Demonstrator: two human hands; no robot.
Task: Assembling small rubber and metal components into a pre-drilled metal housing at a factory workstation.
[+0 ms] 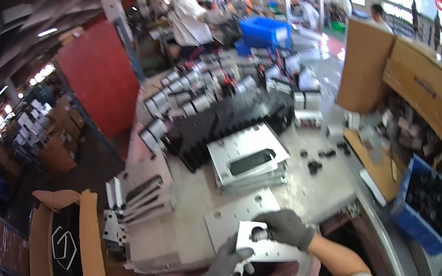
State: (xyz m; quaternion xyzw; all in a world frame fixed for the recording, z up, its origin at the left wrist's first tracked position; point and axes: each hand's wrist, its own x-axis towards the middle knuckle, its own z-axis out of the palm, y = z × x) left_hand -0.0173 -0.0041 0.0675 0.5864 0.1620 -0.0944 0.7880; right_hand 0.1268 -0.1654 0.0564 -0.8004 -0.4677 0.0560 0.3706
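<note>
Grey-gloved, my left hand [222,268] grips the left edge of a silver metal plate [272,253] with a large cutout, tilted up in front of my lap. My right hand [286,228], also gloved, curls over the plate's upper edge. Its fingertips press at a round hole where a small black round part [260,234] shows. The fingers partly hide that part. Behind the held plate, another flat silver plate [217,219] lies on the metal table [183,222]. Farther off is a stack of similar cutout plates [236,149].
Loose black parts [315,168] lie right of the stack. A blue bin [396,217] of black parts stands at right, near cardboard boxes [426,84]. Long black pieces [230,119] and silver cylindrical parts [182,88] fill the far side. An open carton [89,244] stands left; a person [191,19] works beyond.
</note>
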